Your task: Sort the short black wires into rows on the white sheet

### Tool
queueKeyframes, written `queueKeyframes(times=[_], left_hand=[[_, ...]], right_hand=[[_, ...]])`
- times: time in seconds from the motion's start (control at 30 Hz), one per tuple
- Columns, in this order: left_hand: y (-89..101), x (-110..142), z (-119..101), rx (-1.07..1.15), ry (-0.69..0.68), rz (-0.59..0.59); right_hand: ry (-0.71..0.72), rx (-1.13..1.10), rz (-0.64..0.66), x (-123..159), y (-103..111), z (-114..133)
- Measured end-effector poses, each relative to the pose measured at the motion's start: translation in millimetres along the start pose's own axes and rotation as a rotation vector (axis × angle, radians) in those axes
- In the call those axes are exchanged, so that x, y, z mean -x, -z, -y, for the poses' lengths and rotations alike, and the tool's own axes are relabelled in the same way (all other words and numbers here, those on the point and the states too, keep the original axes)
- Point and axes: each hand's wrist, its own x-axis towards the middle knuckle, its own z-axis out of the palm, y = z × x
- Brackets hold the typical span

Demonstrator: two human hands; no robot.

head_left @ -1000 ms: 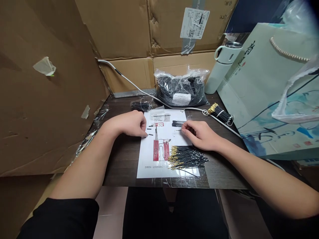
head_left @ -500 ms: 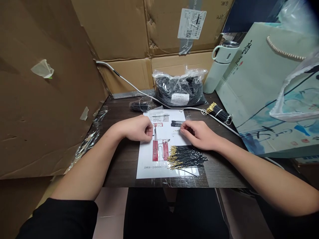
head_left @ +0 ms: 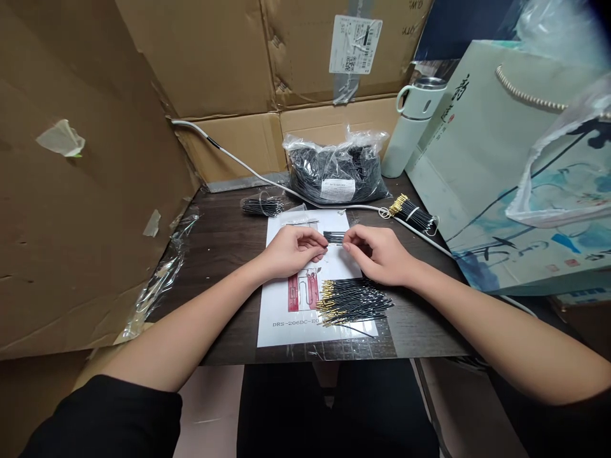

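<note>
The left hand point(head_left: 298, 251) and right hand point(head_left: 377, 254) face each other over the paper sheet point(head_left: 273, 299), fingertips drawn in, though whether either grips anything is too small to tell. The short black wires point(head_left: 333, 236) lie between them; the gold-tipped pile point(head_left: 356, 301) sits nearer, seemingly untied, so a brush of the right hand could scatter it.
</note>
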Motion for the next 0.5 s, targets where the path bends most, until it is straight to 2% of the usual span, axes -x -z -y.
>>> queueKeyframes(times=[0.5], left_hand=[[-1.5, -0.6, 2.2, -0.022, -0.043, -0.019]], right_hand=[[-0.036, 0.021, 0.036, -0.2, 0.3, -1.2]])
